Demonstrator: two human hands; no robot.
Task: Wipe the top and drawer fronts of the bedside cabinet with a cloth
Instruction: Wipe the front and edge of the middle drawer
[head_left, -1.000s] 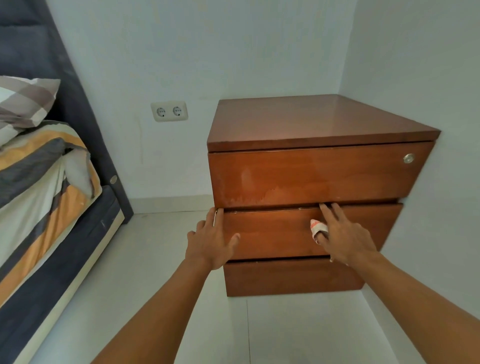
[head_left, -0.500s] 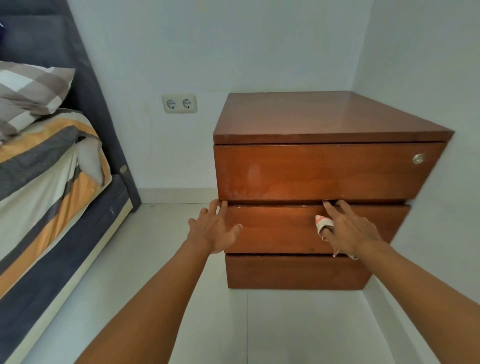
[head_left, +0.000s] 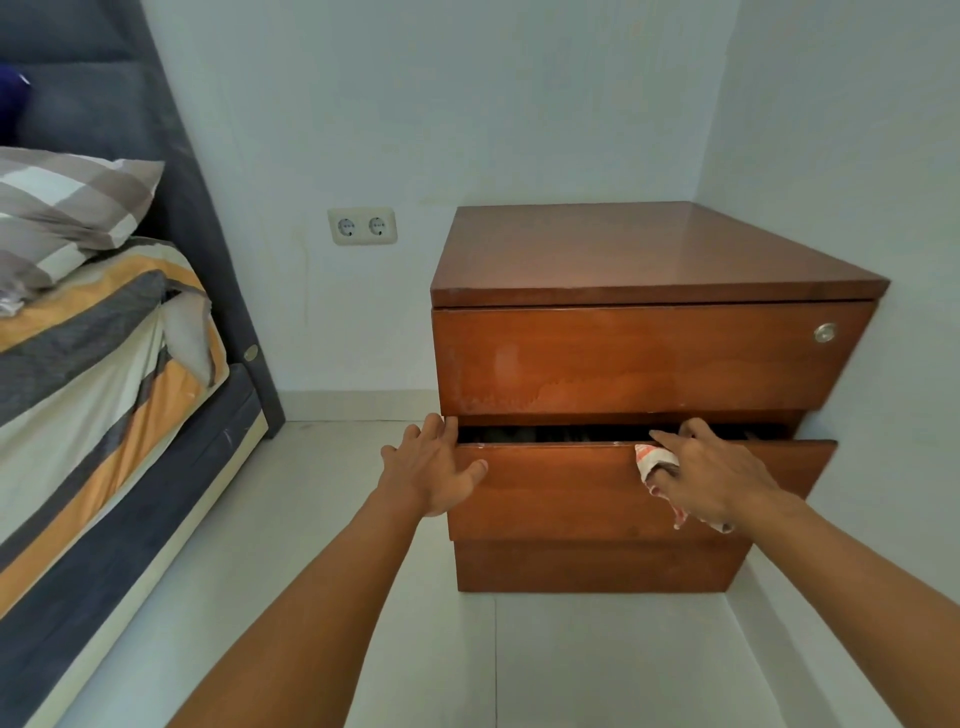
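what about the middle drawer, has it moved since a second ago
Yes. The middle drawer has slid out toward the camera; a dark gap now shows beneath the top drawer front.

Hands (head_left: 434, 470) (head_left: 714, 480) grip ajar drawer (head_left: 561, 491) (right holds cloth (head_left: 655, 460)).
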